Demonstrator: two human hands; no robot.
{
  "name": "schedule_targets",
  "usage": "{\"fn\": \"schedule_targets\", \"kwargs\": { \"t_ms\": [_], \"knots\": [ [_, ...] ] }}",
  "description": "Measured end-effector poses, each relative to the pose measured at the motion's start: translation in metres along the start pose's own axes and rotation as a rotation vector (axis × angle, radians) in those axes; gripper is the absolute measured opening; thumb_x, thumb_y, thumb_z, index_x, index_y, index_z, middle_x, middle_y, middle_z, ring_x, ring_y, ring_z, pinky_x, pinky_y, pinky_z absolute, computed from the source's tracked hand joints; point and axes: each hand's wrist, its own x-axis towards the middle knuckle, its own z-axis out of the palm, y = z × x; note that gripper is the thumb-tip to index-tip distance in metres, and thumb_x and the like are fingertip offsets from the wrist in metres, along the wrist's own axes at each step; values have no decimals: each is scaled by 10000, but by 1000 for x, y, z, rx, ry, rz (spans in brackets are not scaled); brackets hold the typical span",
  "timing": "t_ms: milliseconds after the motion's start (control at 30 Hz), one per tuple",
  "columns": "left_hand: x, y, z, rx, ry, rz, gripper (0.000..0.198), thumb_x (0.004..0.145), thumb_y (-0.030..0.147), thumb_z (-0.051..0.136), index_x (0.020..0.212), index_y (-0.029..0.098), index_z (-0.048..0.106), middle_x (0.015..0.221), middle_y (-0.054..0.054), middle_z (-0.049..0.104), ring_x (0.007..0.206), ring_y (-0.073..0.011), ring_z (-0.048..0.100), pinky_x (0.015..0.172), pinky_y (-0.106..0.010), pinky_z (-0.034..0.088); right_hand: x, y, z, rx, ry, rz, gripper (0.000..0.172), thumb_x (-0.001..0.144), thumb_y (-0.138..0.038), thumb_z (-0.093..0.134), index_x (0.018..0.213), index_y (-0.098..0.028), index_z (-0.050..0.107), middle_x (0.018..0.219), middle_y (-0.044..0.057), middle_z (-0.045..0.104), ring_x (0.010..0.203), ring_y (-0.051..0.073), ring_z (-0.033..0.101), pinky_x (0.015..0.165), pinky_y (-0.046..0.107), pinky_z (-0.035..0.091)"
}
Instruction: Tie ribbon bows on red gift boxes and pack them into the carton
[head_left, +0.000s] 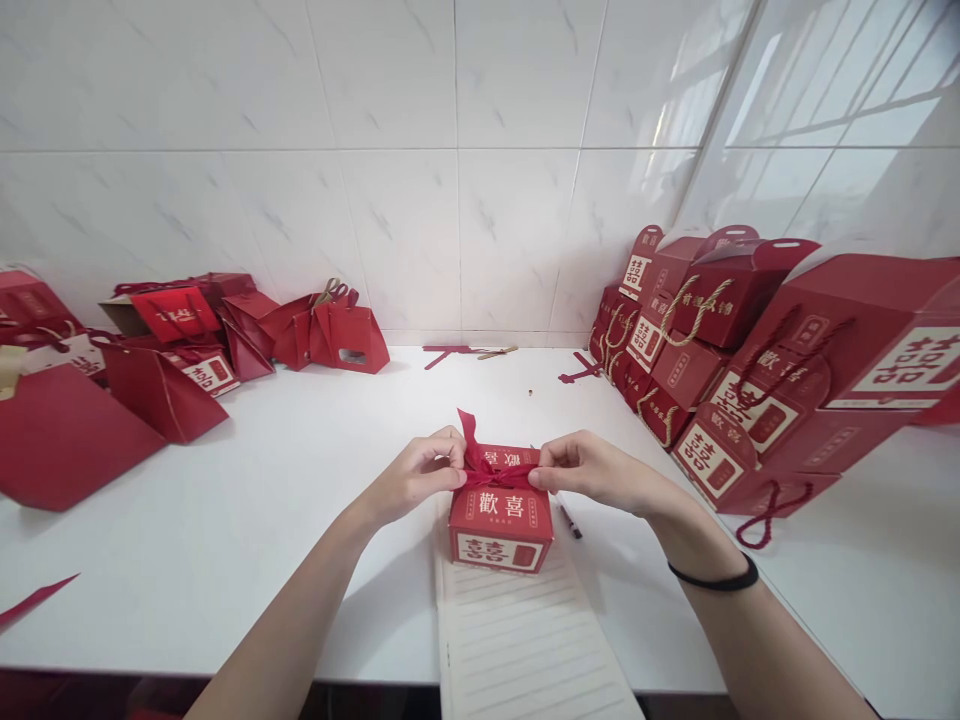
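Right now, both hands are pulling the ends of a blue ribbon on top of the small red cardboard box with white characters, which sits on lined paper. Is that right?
Not quite: the ribbon is red, not blue, as the head view shows. The left hand and right hand do each pinch it on top of the small red cardboard box, which sits on the lined paper.

The small red box [501, 520] at centre looks like matt card, tied with a satiny cloth ribbon [487, 465]. It sits on lined paper [525, 640] over a smooth white table [225, 540]. Glossy marbled tiles [390, 150] fill the upper frame.
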Motion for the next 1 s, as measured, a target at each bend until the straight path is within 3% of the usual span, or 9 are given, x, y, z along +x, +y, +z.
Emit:
{"fn": "schedule_targets", "kwargs": {
  "t_ms": [400,533,667,767,900,1000],
  "knots": [
    [4,-13,-6,-27,-45,18,294,717,300,598,539,162,410,764,6,386,687,-112,408,596,-244,371,2,6,-4,74,-44,20,408,657,-526,681,580,-154,534,547,-27,430,535,95,353,498,246,240],
    [3,-8,-3,-46,-12,2,249,731,348,617,667,179,444,707,17,411,641,-105,405,572,-243,367,1,5,-5,73,-27,-3,375,673,-499,691,612,-143,593,570,-14,490,550,99,391,508,243,282],
    [2,-3,-1,-81,-3,-12,283,709,374,653,784,186,455,706,33,405,647,-101,416,579,-238,367,-7,2,-12,69,-220,-32,305,668,-434,730,735,-144,662,677,7,583,592,105,452,548,235,349],
    [1,-1,-1,-49,11,-39,318,703,404,655,742,188,425,683,43,390,617,-90,392,551,-227,337,-13,4,-22,4,-336,16,361,684,-496,707,669,-141,641,623,9,572,574,108,471,557,238,375],
    [1,-2,-3,50,-38,-107,403,742,463,595,604,183,340,589,54,352,542,-73,327,493,-218,254,-11,12,-32,-32,-190,157,498,721,-644,597,720,-146,622,693,28,587,688,139,558,656,251,449],
    [1,-3,-4,68,-59,-129,411,755,467,576,569,179,351,533,58,340,504,-68,305,481,-224,225,-5,19,-31,-30,-227,196,491,723,-629,613,803,-144,624,812,50,609,813,165,578,735,276,470]
  ]
}}
